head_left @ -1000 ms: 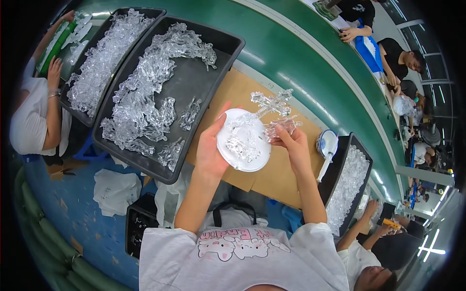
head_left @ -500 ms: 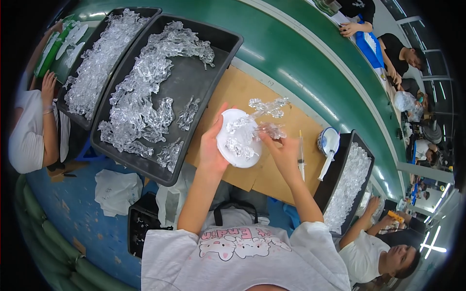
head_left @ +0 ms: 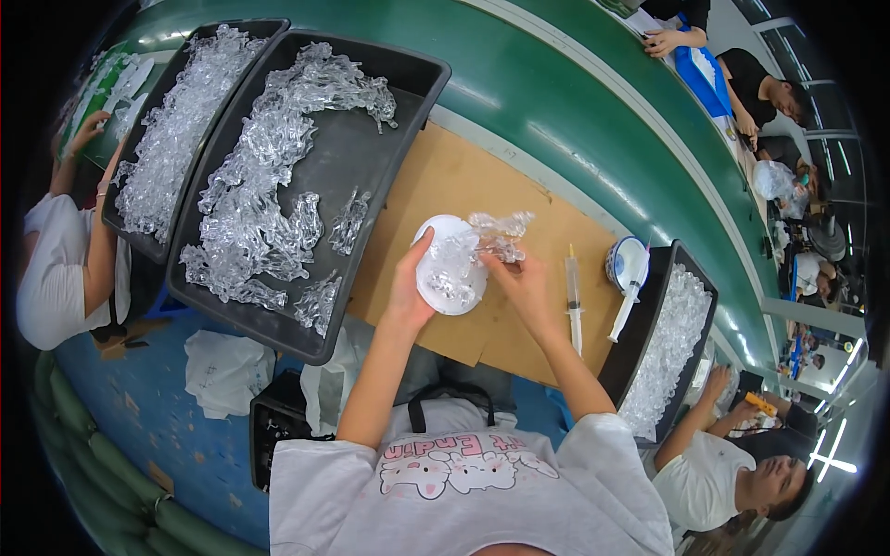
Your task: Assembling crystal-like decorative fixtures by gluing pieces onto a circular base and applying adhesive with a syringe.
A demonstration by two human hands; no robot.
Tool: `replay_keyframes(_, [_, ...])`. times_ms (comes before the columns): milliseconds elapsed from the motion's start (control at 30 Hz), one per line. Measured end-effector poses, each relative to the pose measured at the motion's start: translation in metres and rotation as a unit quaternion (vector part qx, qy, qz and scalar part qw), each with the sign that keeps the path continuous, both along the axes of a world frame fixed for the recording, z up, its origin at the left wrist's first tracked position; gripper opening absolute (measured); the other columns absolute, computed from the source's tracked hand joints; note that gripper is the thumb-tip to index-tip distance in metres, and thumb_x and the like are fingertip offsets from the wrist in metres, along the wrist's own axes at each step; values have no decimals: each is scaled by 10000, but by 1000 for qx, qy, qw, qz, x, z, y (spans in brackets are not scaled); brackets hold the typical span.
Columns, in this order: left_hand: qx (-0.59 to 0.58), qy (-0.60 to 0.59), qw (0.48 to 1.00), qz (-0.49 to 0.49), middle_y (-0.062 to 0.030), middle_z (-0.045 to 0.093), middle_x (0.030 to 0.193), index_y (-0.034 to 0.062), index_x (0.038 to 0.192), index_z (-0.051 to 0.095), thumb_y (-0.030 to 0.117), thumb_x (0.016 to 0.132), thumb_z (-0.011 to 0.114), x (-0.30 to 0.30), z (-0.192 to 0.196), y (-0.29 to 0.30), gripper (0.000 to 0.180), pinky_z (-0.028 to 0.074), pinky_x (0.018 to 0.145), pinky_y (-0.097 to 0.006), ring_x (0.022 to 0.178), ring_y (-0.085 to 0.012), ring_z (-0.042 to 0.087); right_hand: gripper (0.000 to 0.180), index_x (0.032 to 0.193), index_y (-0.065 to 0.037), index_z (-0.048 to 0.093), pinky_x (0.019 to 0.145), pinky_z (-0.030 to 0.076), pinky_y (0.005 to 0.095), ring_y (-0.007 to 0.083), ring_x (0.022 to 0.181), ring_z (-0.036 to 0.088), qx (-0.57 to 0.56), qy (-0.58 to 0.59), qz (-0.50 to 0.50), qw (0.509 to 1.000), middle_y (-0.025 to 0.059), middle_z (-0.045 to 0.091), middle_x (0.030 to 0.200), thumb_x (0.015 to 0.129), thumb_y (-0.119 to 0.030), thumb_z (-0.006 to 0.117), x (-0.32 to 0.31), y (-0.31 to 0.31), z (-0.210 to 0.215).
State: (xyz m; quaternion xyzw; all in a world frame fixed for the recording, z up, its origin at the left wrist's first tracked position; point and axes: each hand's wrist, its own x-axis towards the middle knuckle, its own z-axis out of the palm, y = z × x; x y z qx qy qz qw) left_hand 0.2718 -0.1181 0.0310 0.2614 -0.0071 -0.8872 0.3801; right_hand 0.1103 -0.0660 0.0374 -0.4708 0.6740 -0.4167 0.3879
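Above the cardboard sheet (head_left: 519,208), a white dish (head_left: 445,278) is cradled in the curled left hand (head_left: 408,292), steadying it while clear plastic pieces (head_left: 496,236) are pinched by the right hand (head_left: 519,278).

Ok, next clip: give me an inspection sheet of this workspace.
Surface: brown cardboard sheet beside a green conveyor.
Job's things: white disc carrying clear plastic pieces.
Clutter: two black trays of clear parts on the left, a third tray on the right, syringe, small bowl.
Hands: left hand holds the disc; right hand grips the clear pieces.
Cables: nothing seen.
Surroundings: other people seated alongside.
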Motion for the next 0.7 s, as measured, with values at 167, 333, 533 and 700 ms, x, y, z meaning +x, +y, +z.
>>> replay_keyframes(167, [-7, 16, 1000, -14, -165, 558, 1200, -8, 1254, 457, 339, 932, 449, 6, -3, 0, 473, 439, 947, -413, 1095, -273, 558, 260, 1037, -3, 626, 744, 520, 279, 173, 848, 669, -29, 4, 5, 1000, 107, 689, 914, 835, -163, 663, 2, 6, -14])
replay_keyframes(333, [7, 34, 999, 4, -173, 536, 1234, -9, 1270, 445, 317, 932, 449, 12, -12, 5, 471, 421, 968, -418, 1125, -287, 537, 258, 1021, -17, 637, 701, 518, 289, 192, 791, 671, -73, 48, -14, 996, 118, 683, 876, 830, -188, 671, 18, 8, -17])
replay_keyframes(533, [22, 1, 1000, -11, -179, 518, 1260, -21, 1280, 432, 264, 910, 463, 5, -26, 4, 468, 398, 992, -441, 1148, -306, 519, 330, 1066, -56, 610, 635, 504, 334, 255, 712, 647, -37, 89, -57, 994, 145, 662, 845, 806, -244, 686, 10, 10, -11])
replay_keyframes(700, [-7, -36, 999, 27, -194, 455, 1328, -18, 1301, 418, 232, 895, 421, 6, -29, 10, 477, 333, 1038, -493, 1217, -357, 443, 363, 1098, -105, 610, 815, 473, 388, 259, 984, 593, -178, 221, -62, 957, 123, 617, 1029, 771, -234, 700, -3, 28, -3])
